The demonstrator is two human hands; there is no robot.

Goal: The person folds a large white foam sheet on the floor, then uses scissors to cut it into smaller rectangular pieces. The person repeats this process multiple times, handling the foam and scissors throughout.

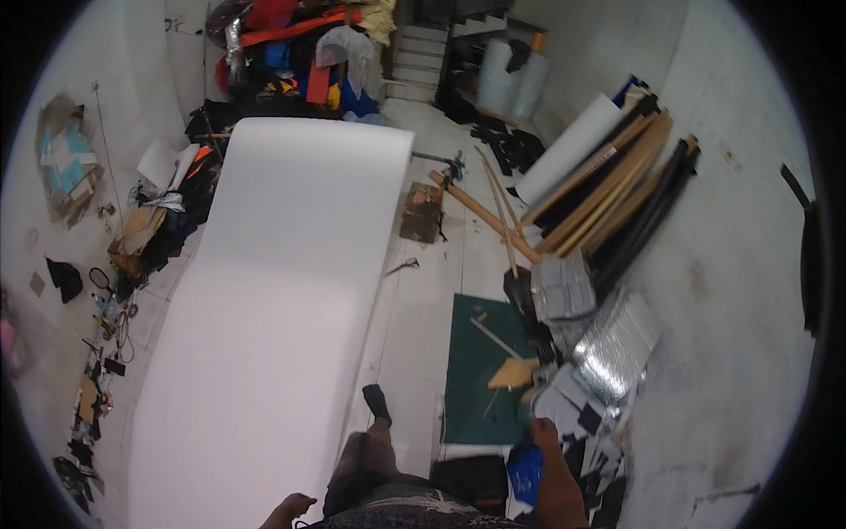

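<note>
A long white sheet [256,353] of smooth material lies along the floor to my left, its far end curving down. My left hand [293,506] is low beside the sheet's right edge, holding nothing visible, its fingers loosely extended. Further right, my right hand [545,432] is closed near the lower right corner of a green cutting mat [467,379]. What it holds, if anything, I cannot make out; a blurred tan, rounded shape shows just beyond it. On the mat lie a tan wedge-shaped piece [511,374] and a thin pale strip [499,339].
Scissors [404,265] and a brown board [421,212] lie on the tiled floor. Long rolls and tubes [608,176] lean at the right wall, above silver foil bundles [617,344]. Clutter [145,238] lines the left wall; coloured fabric [300,53] is heaped at the back near stairs [416,57].
</note>
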